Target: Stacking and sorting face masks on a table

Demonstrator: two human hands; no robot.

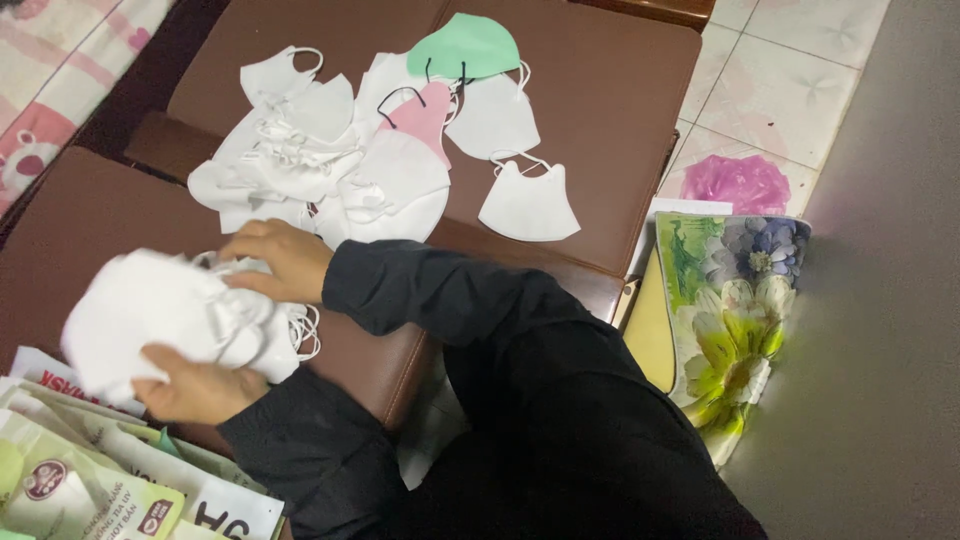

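Two brown cushions (pixel 600 90) lie side by side. On the far one sits a pile of white masks (pixel 330 165), with a green mask (pixel 468 45) and a pink mask (pixel 428 115) on top. A flower bag (pixel 735 310) stands on the floor at the right, behind it a pink plastic bag (pixel 735 183). Green and white packs (pixel 70 470) with red round labels lie at the bottom left. Over the near cushion, both hands hold a white stack (pixel 165 315). The left hand (pixel 195 385) grips it from below, fingers curled. The right hand (pixel 280 258) presses on top, fingers together.
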